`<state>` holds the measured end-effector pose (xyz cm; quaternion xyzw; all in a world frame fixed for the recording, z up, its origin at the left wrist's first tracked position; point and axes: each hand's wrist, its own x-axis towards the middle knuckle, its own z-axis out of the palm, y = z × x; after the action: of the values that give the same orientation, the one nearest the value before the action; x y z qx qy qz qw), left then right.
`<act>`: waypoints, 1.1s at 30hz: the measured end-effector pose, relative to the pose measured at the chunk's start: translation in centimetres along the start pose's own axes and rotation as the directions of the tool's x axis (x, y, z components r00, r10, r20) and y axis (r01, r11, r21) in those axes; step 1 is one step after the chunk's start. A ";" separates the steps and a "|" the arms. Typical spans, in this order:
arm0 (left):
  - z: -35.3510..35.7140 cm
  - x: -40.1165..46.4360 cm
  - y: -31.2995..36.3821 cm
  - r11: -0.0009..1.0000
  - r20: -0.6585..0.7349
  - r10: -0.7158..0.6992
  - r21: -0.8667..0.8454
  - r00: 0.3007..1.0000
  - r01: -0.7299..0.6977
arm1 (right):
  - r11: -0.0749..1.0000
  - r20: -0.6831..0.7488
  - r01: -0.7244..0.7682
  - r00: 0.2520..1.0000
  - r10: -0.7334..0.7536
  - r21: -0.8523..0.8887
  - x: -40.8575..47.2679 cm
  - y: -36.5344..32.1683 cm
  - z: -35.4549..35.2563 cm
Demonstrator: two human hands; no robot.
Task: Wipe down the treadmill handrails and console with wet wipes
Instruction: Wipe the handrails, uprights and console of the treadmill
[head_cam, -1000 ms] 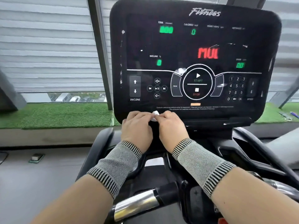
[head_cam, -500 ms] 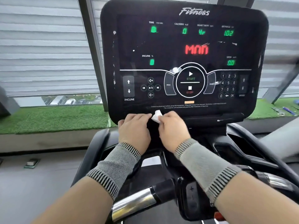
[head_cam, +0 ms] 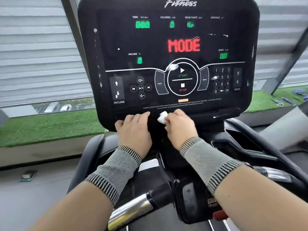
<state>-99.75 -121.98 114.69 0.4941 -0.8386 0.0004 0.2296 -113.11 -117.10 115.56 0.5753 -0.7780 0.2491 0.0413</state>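
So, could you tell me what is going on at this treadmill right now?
A person is at the treadmill's console, set to wipe it. The right hand pinches a small folded white wet wipe at the console's lower edge, while the left hand rests on that edge beside it, fingers fairly straight. The display is lit and reads MODE. White smudges show on the panel, so most wiping seems not yet done.

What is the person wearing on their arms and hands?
The hands are bare: left hand, right hand, no gloves or rings to see. Each wrist has a snug grey knitted band, the left band and the right band. Both have a fine mesh pattern in the middle and black-and-grey striped edges at each end. The forearms below are uncovered.
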 end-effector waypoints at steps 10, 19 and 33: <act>-0.5 -0.1 0.2 1.000 0.034 -0.015 0.016 0.999 0.015 | 0.993 0.005 -0.028 1.000 0.028 0.114 -0.4 -3.1 0.3; -0.4 -0.2 -0.1 1.000 0.019 -0.011 -0.026 1.000 0.012 | 0.992 -0.050 -0.124 0.991 0.125 0.021 0.4 2.4 -0.8; -0.4 -0.1 0.0 0.999 0.004 -0.019 -0.026 1.000 0.019 | 0.996 -0.006 -0.070 0.998 0.070 0.050 0.2 0.2 0.5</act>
<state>-99.52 -121.80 114.96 0.4989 -0.8343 -0.0136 0.2343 -113.27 -117.47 115.09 0.5477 -0.7911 0.2716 0.0212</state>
